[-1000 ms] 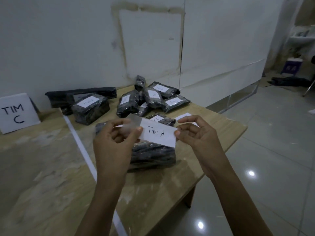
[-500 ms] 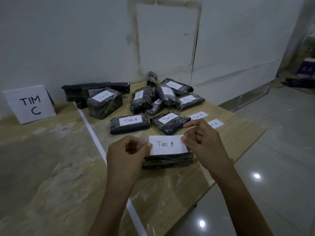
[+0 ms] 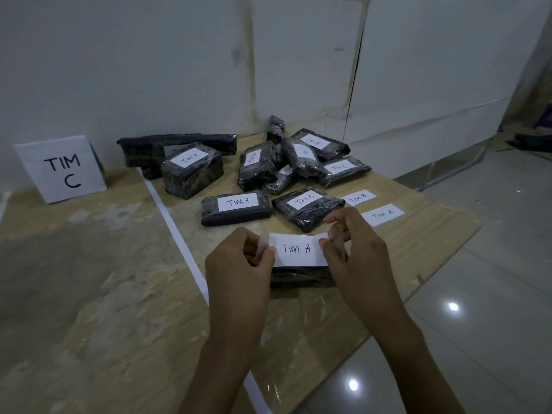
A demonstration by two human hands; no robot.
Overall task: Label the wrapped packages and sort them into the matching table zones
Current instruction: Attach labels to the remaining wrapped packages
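- We see the left hand [image 3: 239, 264] pinching the left end of a white paper label [image 3: 298, 249] marked "Tim A". The thumb tip lies on the face of the paper and the other fingers are curled behind it.
- The right hand [image 3: 355, 252] pinches the right end in the same way, fingers bent in close.
- The label lies flat between the two pinches, with its writing turned up toward us.
- A clear strip [image 3: 264, 245] juts past the label's left end by the left thumb. A similar sheen shows at the right fingers.
- Directly under the label lies a black wrapped package [image 3: 301, 277] on the wooden table [image 3: 89, 309], between the two hands. Only its near side shows, and we cannot tell whether the label touches its top.
- This package sits right of the white line [image 3: 176, 231] that runs across the table.
- Just behind the hands lie a flat package labelled "Tim A" [image 3: 236, 207] and a package labelled "Tim C" [image 3: 307, 207], side by side.
- Right of those, two loose labels rest on the wood, "Tim B" [image 3: 358, 198] and "Tim A" [image 3: 382, 215].
- Farther back we see a blocky package [image 3: 192, 171], a heap of wrapped packages [image 3: 298, 159] and a long black bundle [image 3: 179, 143] near the wall.
- Left of the line stands a white sign [image 3: 61, 170] reading "TIM C".
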